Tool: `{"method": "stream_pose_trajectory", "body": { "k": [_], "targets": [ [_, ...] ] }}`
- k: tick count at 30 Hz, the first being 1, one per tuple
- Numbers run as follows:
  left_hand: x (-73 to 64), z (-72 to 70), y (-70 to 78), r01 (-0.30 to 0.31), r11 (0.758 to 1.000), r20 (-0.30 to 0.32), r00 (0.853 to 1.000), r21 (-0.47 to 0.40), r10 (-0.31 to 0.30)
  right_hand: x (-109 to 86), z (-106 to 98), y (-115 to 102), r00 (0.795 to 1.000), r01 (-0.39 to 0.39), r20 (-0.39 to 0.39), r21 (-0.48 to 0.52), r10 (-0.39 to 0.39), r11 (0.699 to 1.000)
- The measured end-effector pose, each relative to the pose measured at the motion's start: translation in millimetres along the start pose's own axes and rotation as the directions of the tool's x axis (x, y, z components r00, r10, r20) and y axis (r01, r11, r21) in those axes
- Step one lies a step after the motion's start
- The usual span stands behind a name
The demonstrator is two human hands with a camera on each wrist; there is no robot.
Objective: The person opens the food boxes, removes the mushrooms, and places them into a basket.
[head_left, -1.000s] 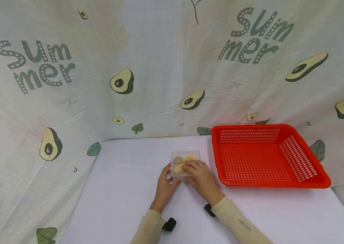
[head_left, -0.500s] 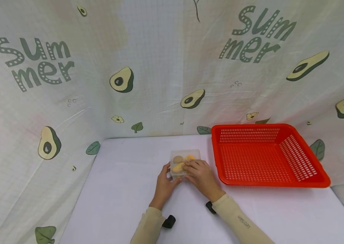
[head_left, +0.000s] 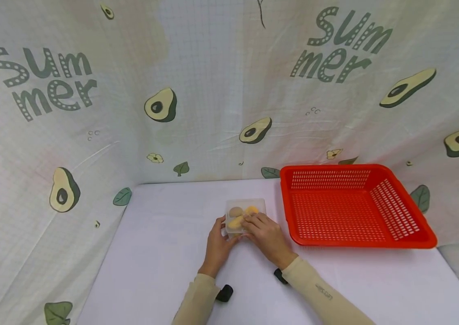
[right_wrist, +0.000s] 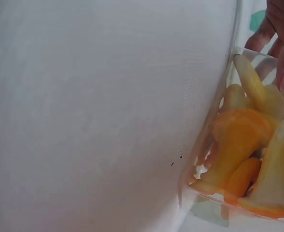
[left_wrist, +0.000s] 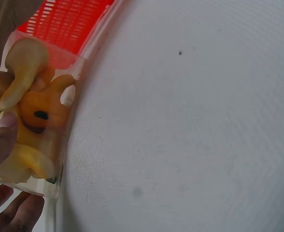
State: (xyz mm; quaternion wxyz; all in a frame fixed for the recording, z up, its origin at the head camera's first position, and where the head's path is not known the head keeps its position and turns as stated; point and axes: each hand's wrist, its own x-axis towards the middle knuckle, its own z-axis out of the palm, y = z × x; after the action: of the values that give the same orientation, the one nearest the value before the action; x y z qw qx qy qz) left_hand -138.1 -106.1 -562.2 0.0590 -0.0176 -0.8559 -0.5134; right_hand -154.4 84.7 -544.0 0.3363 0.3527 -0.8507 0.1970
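A clear plastic box [head_left: 245, 202] packed with mushroom-shaped pieces sits mid-table. A tan round piece [head_left: 236, 211], an orange one [head_left: 251, 210] and a yellow one [head_left: 235, 223] show at its top. Flared orange [right_wrist: 246, 140] and yellow shapes press against its wall in the right wrist view. My left hand [head_left: 216, 248] grips the box's left side, its thumb [left_wrist: 4, 137] lying on the near wall. Bent fingers of my right hand [head_left: 268, 237] rest over the yellow piece at the near right corner; I cannot tell whether they pinch it.
A red plastic basket [head_left: 337, 221] with slotted walls stands on the white table [head_left: 164, 243], right of the box. A curtain [head_left: 205, 90] printed with avocados hangs behind the table. Black wrist devices [head_left: 224, 293] sit below both sleeves.
The head view has shifted slightly. Both hands stay at the box, and the pieces visible in it look the same.
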Motion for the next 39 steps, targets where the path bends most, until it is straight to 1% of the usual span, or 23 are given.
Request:
{"method": "stream_pose_trajectory", "body": {
  "k": [3, 5, 11, 15, 18, 21, 25, 28, 31, 34, 37, 39],
  "targets": [
    [0.9, -1.4, 0.6, -0.001, 1.0, 0.001, 1.0, -0.009, 0.001, 6.1, -1.3, -0.8, 1.0, -0.003, -0.004, 0.003, 0.003, 1.0],
    [1.2, -1.5, 1.3, -0.001, 1.0, 0.003, 1.0, -0.024, 0.001, 9.4, -2.7, -0.9, 1.0, -0.019, 0.009, 0.019, 0.018, 1.0],
    [0.3, -1.5, 1.8, 0.003, 1.0, 0.015, 1.0, -0.027, -0.002, 9.0, -5.5, 0.4, 0.997, -0.074, 0.027, 0.095, 0.071, 0.993],
    [-0.3, -4.3, 1.6, 0.004, 0.999, 0.033, 0.999, -0.038, -0.003, 12.3, -9.5, -1.1, 0.994, -0.108, 0.032, 0.122, 0.105, 0.987],
    [-1.6, -7.2, 0.7, 0.032, 0.996, 0.055, 0.998, -0.081, -0.028, 16.2, -13.7, -3.5, 0.988, -0.152, 0.06, 0.134, 0.145, 0.979],
    [-2.7, -10.4, 0.2, 0.06, 0.99, 0.07, 0.996, -0.126, -0.051, 20.8, -17.8, -5.4, 0.976, -0.209, 0.088, 0.159, 0.197, 0.965],
    [-2.3, -14.5, 3.0, 0.054, 0.986, 0.067, 0.997, -0.157, -0.044, 28.4, -21.9, -5.7, 0.96, -0.279, 0.096, 0.211, 0.264, 0.937],
    [-0.7, -17.7, 8.4, 0.066, 0.982, 0.047, 0.997, -0.18, -0.058, 35.0, -24.6, -4.8, 0.951, -0.308, 0.074, 0.236, 0.299, 0.922],
    [1.5, -20.9, 14.4, 0.093, 0.977, 0.035, 0.996, -0.194, -0.088, 41.7, -27.3, -2.9, 0.945, -0.32, 0.025, 0.252, 0.325, 0.913],
    [2.5, -23.0, 18.5, 0.12, 0.975, 0.03, 0.993, -0.189, -0.117, 47.8, -30.1, 0.0, 0.939, -0.323, -0.026, 0.274, 0.343, 0.906],
    [1.6, -23.9, 20.9, 0.147, 0.971, 0.019, 0.989, -0.187, -0.146, 52.5, -32.4, 2.2, 0.927, -0.34, -0.052, 0.307, 0.372, 0.889],
    [0.8, -24.2, 22.5, 0.152, 0.969, 0.006, 0.988, -0.195, -0.154, 54.8, -32.9, 3.2, 0.912, -0.364, -0.063, 0.33, 0.405, 0.871]
  ]
}}
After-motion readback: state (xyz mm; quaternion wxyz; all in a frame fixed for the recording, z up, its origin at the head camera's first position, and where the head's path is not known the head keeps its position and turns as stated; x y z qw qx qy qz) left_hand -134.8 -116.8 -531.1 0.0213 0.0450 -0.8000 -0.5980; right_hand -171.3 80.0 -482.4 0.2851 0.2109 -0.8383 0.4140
